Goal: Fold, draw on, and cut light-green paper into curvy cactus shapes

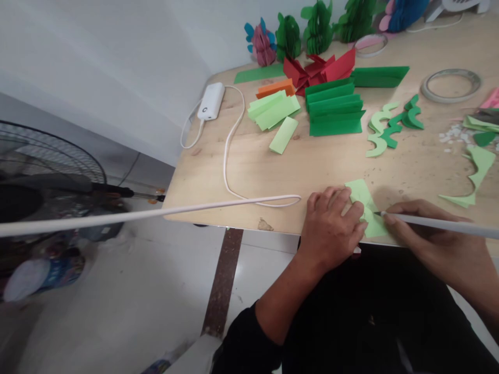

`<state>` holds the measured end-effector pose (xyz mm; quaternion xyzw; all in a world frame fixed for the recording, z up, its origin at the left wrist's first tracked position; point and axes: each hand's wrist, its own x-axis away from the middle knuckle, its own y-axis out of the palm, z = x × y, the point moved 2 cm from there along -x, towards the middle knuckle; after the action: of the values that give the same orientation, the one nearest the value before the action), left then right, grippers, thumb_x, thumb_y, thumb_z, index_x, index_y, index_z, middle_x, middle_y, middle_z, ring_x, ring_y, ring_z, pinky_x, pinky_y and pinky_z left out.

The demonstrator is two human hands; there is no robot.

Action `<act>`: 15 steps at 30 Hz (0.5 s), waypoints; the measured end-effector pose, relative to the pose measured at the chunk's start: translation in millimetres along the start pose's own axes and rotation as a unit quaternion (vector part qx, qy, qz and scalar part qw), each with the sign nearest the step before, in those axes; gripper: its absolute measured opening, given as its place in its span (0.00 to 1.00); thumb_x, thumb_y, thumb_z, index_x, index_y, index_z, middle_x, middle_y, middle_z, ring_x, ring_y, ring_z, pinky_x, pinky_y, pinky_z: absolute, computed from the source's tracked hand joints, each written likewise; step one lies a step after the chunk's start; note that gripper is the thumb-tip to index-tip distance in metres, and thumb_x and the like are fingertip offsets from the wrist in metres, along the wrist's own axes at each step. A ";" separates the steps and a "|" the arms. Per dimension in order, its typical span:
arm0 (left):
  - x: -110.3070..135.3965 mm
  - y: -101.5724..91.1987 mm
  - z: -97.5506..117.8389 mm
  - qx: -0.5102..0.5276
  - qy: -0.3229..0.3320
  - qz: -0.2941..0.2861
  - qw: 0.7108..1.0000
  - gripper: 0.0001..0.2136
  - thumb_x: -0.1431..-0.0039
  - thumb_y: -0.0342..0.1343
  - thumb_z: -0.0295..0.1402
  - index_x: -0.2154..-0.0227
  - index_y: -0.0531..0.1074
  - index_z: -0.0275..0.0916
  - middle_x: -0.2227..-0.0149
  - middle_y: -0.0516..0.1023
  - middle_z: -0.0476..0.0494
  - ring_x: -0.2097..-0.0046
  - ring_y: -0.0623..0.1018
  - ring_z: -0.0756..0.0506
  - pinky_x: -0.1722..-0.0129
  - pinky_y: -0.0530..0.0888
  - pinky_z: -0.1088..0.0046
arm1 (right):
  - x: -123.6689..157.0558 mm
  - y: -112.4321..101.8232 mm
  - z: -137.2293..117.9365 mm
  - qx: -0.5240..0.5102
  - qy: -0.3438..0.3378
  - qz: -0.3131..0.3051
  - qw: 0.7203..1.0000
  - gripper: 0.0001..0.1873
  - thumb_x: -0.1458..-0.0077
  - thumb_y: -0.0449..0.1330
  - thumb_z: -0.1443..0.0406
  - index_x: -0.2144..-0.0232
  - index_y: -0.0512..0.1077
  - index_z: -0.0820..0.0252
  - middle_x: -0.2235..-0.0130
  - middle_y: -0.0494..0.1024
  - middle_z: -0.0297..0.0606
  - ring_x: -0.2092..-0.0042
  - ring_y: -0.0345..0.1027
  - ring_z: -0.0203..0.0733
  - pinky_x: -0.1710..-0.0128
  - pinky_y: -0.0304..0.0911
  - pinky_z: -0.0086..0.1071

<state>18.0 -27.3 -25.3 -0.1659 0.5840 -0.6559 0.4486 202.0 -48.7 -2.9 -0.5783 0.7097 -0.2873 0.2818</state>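
Note:
A small light green piece of paper (376, 224) lies at the table's front edge, with faint lines on it. Bent fingers of my left hand (329, 226) press on its left side and hold it down against the tabletop. My right hand (436, 234) is closed around a white pencil (440, 223), whose dark tip touches the paper or is just above it. Behind my hands, a folded light green strip (284, 135) lies apart from a fanned stack of light green folded papers (275, 110). Dark green folded papers (335, 111) are stacked beside them.
A white power bank (211, 101) with a looping white cable (226, 161) sits at the left. Scalloped green cut-outs (393, 124), tape rolls (452, 85) and paper scraps (477, 174) lie to the right. Red folded papers (317, 70) and paper figures (288, 37) stand behind. A fan (50, 156) is off the table.

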 end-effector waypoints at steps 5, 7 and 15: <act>-0.5 1.1 -0.6 -0.009 0.002 -0.015 1.000 0.13 0.32 0.51 0.40 0.52 0.73 0.42 0.40 0.71 0.39 0.38 0.66 0.36 0.43 0.65 0.54 | -0.1 -0.2 -1.5 0.007 0.003 0.008 1.000 0.29 0.52 0.57 0.36 0.73 0.75 0.52 0.72 0.81 0.39 0.70 0.75 0.47 0.70 0.68 0.39; -0.4 1.5 -0.7 -0.010 0.003 -0.017 1.000 0.13 0.32 0.51 0.40 0.51 0.73 0.42 0.40 0.71 0.39 0.38 0.66 0.36 0.43 0.65 0.54 | 0.3 -0.2 -0.7 0.010 0.005 0.011 1.000 0.28 0.52 0.57 0.36 0.73 0.75 0.52 0.72 0.81 0.39 0.69 0.75 0.47 0.69 0.68 0.39; -0.8 0.6 -0.3 0.004 -0.004 -0.002 1.000 0.13 0.31 0.49 0.40 0.52 0.74 0.41 0.40 0.73 0.41 0.38 0.66 0.37 0.41 0.64 0.55 | 2.6 0.2 1.8 0.006 0.014 0.008 1.000 0.25 0.52 0.59 0.40 0.72 0.76 0.53 0.72 0.81 0.38 0.71 0.74 0.46 0.69 0.67 0.39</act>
<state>18.4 -26.5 -25.8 -0.1681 0.5796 -0.6585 0.4496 202.7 -51.3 -4.4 -0.5668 0.7165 -0.2974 0.2772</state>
